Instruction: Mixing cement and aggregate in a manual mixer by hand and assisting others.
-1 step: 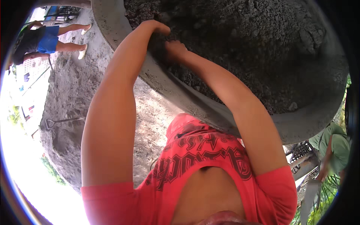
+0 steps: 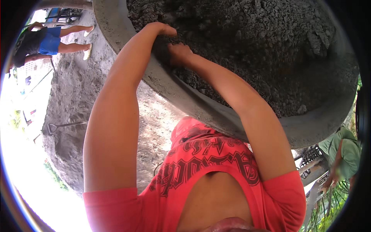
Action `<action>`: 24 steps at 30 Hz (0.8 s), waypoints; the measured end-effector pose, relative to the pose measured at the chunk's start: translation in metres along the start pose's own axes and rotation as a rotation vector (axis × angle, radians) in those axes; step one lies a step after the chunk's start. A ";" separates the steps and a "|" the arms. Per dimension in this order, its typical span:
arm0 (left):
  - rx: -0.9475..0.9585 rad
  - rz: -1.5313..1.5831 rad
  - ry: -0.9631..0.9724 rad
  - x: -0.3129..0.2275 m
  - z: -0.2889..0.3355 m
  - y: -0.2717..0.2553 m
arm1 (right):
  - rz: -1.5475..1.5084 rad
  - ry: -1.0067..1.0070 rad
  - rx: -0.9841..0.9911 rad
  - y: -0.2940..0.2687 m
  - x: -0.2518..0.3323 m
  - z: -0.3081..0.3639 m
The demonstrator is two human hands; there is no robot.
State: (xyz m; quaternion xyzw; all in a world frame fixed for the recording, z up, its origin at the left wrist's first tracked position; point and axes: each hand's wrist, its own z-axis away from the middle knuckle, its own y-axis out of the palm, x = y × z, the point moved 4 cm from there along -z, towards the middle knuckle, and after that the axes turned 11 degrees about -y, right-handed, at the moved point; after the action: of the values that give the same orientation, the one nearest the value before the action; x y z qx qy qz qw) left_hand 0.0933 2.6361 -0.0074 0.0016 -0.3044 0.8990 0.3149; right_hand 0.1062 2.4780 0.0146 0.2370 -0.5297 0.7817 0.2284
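Note:
Both my arms reach up into a large round grey basin [image 2: 216,120] holding dark, crumbly grey material [image 2: 247,62]. My left hand [image 2: 165,29] bends over the basin's near-left wall; its fingers are mostly hidden in shadow. Just to the right and slightly nearer, my right hand [image 2: 180,53] is curled closed low against the dark material by the wall. What lies within its fingers cannot be made out. The two hands are close together but apart.
At the far left stands a person in blue shorts [image 2: 49,41]. A shovel handle [image 2: 63,125] sticks out by a grey heap [image 2: 63,104]. Another person in green clothing [image 2: 342,152] is at the right, beyond the basin rim, near green plants [image 2: 334,205].
My right hand has shifted very slightly left. The green-clothed person's arm at the right has moved a little. Otherwise the scene looks the same.

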 end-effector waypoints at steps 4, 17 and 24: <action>0.083 0.231 -0.094 0.025 -0.006 0.010 | -0.089 -0.082 -0.110 -0.007 0.017 0.016; -0.022 0.512 0.262 -0.024 0.097 -0.025 | -0.271 0.028 -0.146 -0.065 -0.024 0.128; 0.257 0.187 0.775 -0.080 0.301 0.021 | -0.564 0.193 -0.342 -0.076 -0.023 0.246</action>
State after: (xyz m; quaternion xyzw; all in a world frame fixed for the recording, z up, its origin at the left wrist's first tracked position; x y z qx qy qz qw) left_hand 0.0889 2.4126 0.2108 -0.3252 -0.0476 0.8885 0.3203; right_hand 0.2016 2.2709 0.1354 0.2574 -0.5427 0.6064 0.5210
